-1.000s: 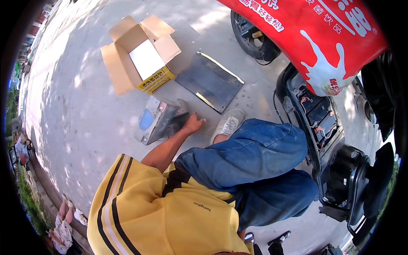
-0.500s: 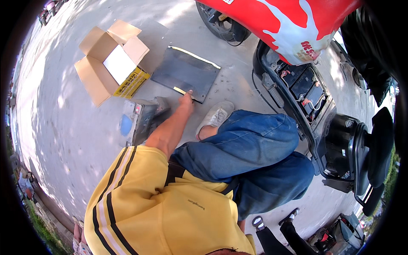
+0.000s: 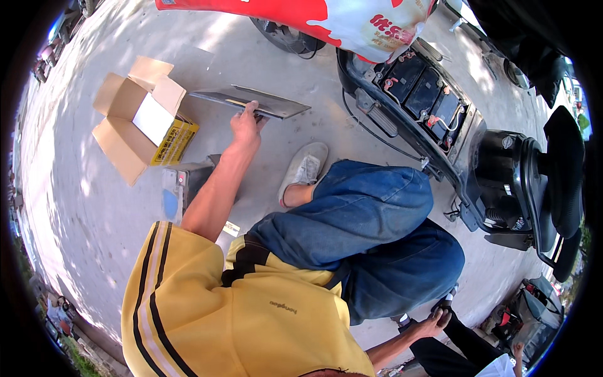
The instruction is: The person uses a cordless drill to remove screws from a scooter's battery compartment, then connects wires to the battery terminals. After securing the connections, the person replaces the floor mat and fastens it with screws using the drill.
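Observation:
A dark flat panel (image 3: 279, 104) is held by its near edge in my left hand (image 3: 247, 124), tilted up off the pavement; the thumb lies over the edge and the other fingers are partly hidden. My right hand (image 3: 433, 323) is at the lower right beyond my knee, its fingers closed; what they hold, if anything, I cannot make out. Just left of my left forearm stands a grey battery (image 3: 174, 188) with a blue patch, partly covered by the arm. Farther left is an open cardboard box (image 3: 117, 135) with a white sheet inside.
On the right, a scooter (image 3: 496, 176) has its compartment uncovered, with black batteries (image 3: 405, 70) and wires in it. A red and white cover (image 3: 377, 22) hangs at the top. Another person's dark-clothed leg (image 3: 433, 355) and a grey bag (image 3: 534, 308) are at lower right.
My left hand has lifted the panel's near edge from the ground and tilted it. My right hand has come into view at the lower right. The whole view has shifted slightly.

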A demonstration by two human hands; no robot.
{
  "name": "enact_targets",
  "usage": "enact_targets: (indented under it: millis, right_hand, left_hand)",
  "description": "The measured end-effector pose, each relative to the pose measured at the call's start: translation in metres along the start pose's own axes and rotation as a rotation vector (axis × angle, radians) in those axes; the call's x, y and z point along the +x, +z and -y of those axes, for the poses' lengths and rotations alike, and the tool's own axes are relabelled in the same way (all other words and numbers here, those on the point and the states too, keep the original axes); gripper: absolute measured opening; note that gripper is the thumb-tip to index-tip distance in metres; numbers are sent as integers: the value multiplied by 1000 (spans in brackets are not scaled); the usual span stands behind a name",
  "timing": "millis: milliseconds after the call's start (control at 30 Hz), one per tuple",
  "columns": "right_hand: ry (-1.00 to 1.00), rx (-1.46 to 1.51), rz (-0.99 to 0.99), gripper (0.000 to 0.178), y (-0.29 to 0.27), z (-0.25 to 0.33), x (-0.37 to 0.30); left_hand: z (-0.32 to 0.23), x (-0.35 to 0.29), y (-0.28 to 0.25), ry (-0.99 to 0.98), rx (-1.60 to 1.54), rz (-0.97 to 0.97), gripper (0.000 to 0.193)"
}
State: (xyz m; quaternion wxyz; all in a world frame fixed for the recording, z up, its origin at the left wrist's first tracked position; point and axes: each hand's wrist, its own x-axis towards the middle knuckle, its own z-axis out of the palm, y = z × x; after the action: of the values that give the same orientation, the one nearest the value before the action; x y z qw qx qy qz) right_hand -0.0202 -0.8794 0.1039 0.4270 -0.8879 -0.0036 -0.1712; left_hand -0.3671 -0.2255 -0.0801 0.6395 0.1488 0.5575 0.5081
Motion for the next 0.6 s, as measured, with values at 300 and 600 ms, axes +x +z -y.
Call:
enact_targets:
  millis: [300, 600]
  right_hand:
    - [-818, 169, 42, 43, 68, 282, -24]
    - [-4, 569, 1141, 58, 166, 338, -141]
  left_hand:
    - [-65, -115, -9, -635, -605, 265, 26]
    - [-112, -290, 4, -619, -253, 381, 27]
